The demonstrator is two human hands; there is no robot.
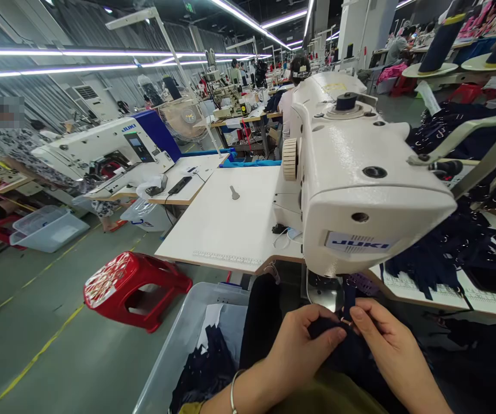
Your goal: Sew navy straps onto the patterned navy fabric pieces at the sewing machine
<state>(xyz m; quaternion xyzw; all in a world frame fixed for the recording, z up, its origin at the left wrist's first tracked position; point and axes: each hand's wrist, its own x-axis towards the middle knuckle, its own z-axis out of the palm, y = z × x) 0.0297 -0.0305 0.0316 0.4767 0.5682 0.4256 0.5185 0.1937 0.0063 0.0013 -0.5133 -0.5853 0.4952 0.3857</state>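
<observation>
Crowded sewing room, long strip lights (17, 52) overhead, grey floor (79, 368) below. Nearest the camera, two bare hands close together under the head of a white sewing machine (373, 149): left hand (300, 351) closed thumb to finger on a strip of dark blue cloth (348, 294), right hand (386, 339) pinched narrow just beside, apparently on the same strip. Possible trouble from here: a crooked or bunched strip, from uneven pull between the two pinches; a slip from the fingertips, from so short a hold; perhaps a nipped finger, from working so near the machine. Needle not visible. Relative to the grip: strip caught between thumbs and fingers, one part rising upright from the right-hand pinch beside a shiny metal plate (325, 290), another part folded under the left thumb; loose dark cloth (343, 357) below, outline lost in shadow. Beyond, to the left, clear bin (157, 368) with dark scraps (207, 368), then red stool (118, 299) and white table (243, 224); to the right, heap of dark straps (438, 253). Farther back, second sewing machine (101, 144), round fan (185, 118) and seated person (286, 102).
</observation>
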